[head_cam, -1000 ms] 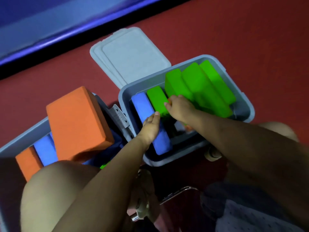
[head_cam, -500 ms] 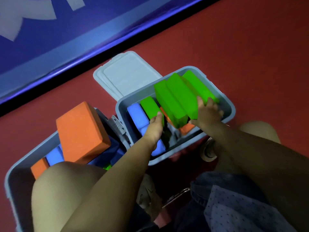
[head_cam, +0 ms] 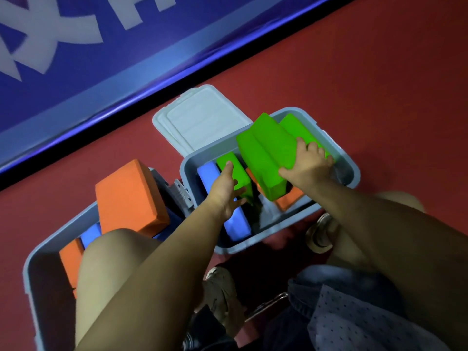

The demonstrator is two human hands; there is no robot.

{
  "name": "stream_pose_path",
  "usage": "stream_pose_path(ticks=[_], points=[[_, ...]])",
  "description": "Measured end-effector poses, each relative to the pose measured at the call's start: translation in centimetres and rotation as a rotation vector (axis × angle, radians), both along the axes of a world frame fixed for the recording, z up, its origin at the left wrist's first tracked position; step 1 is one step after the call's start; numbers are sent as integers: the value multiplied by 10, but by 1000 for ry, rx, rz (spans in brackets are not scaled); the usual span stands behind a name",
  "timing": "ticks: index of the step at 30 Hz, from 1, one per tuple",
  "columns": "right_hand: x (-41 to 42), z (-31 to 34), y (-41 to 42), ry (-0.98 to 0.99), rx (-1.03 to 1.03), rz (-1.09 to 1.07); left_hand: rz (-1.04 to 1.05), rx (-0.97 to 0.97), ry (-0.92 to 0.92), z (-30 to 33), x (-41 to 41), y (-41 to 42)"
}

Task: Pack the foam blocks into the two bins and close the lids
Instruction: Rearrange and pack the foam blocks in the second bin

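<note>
Red floor [head_cam: 354, 72]; bright green foam blocks [head_cam: 263, 153] tilted in bin [head_cam: 354, 171].

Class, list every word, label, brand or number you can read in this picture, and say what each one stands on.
Blue banner: large white letters, cut off by the picture's edge and blurred; no whole word can be read.
Bins, lids and foam blocks: no text shows.

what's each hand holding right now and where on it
The right hand grips the tilted green blocks at their right side, thumb on the near edge. The left hand rests open on the upright green block, holding nothing.
</note>
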State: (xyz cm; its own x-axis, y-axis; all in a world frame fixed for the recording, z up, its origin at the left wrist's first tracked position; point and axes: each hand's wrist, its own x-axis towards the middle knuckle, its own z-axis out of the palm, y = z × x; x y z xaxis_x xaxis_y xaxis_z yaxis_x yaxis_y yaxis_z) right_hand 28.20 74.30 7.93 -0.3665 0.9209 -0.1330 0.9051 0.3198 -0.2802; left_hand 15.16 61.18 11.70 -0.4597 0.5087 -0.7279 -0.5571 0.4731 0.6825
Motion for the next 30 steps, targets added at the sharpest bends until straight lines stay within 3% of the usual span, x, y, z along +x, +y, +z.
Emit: stream_pose_path(ticks=[8,18,22,30], points=[[-30,79,-23,298,136,194,-40,61,-42,12,9,-11],[-56,125,-32,376,113,192,105,92,-141,-2,-3,-55],[-66,126,-38,330,-10,251,150,92,-109,-2,-21,-60],[-77,78,-48,102,-44,216,-192,15,-233,-20,-6,-74]])
